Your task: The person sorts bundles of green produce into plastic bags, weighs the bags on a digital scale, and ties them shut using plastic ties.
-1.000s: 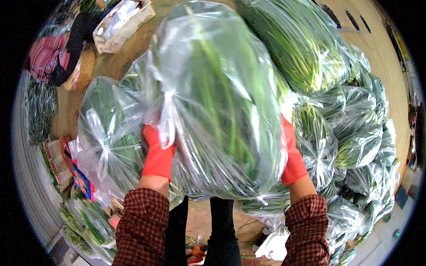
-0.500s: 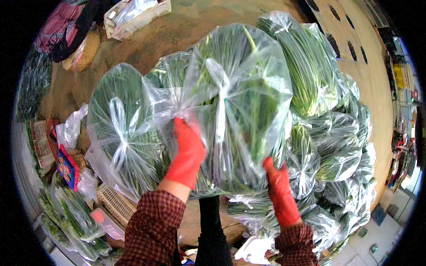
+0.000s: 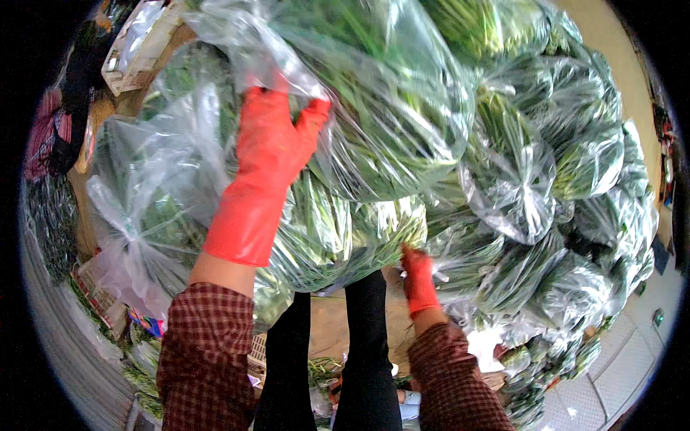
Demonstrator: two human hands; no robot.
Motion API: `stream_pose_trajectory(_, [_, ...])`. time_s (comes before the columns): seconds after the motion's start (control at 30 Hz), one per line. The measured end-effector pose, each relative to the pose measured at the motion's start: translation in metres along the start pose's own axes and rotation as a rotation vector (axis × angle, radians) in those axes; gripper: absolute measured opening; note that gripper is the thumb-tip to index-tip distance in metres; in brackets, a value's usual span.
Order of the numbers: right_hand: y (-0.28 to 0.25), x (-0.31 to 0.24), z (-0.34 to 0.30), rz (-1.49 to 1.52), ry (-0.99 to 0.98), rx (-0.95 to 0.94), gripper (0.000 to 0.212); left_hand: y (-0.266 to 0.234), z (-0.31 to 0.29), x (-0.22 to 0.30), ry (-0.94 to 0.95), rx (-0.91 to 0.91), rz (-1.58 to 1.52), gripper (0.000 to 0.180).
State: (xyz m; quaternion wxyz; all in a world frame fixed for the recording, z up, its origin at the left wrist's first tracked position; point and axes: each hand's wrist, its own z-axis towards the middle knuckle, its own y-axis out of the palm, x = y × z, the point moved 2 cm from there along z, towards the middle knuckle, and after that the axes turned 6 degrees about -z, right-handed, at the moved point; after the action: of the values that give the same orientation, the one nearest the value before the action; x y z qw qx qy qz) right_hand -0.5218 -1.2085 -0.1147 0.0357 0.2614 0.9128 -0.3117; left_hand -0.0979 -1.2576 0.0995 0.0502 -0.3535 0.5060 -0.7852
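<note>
My left hand [image 3: 269,147], in a red rubber glove, is closed around the gathered plastic at the neck of a large clear bag of long green vegetables [image 3: 388,108]. That bag lies tilted across the top middle. Under it, a second clear bag of greens [image 3: 323,230] shows its lower edge above my legs. My right hand [image 3: 418,284], also red-gloved, is at the lower right corner of this second bag, fingers curled in against its edge; the fingertips are partly hidden. Left of my left wrist stands another knotted bag of greens [image 3: 162,194].
Several clear bags of greens [image 3: 528,172] are heaped on the right. A white plastic crate [image 3: 118,68] stands at the far left, with a person in patterned clothing [image 3: 50,140] near it. More bundled greens [image 3: 54,223] lie along the left side. Brown floor [image 3: 330,323] shows between my legs.
My view has shifted, and the bags sit higher and tilted. My left hand keeps its hold on the plastic. My right hand has moved from the big bag's side to the lower bag's corner.
</note>
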Motion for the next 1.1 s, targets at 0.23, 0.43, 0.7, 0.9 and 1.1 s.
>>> stream_pose_trajectory(0.23, [0.13,0.06,-0.016,0.911,-0.024,-0.18,0.055,0.007,0.004,-0.027,0.159,0.013,-0.003,0.062])
stream_pose_trajectory(0.43, [0.111,0.03,-0.066,0.53,-0.037,0.064,0.044,0.008,0.009,-0.035,0.056,-0.027,0.037,0.081])
stream_pose_trajectory(0.7, [-0.078,-0.059,-0.24,1.129,0.424,-0.371,0.032,-0.083,-0.081,0.004,-0.645,-0.125,-0.947,0.06])
stream_pose_trajectory(0.9, [-0.182,-0.087,-0.342,1.387,0.342,-0.435,0.046,-0.178,-0.233,0.064,-1.064,-0.396,-1.029,0.047])
stream_pose_trajectory(1.1, [-0.165,-0.168,-0.407,1.519,0.237,-0.557,0.054,-0.225,-0.191,0.084,-0.912,-0.247,-1.213,0.069])
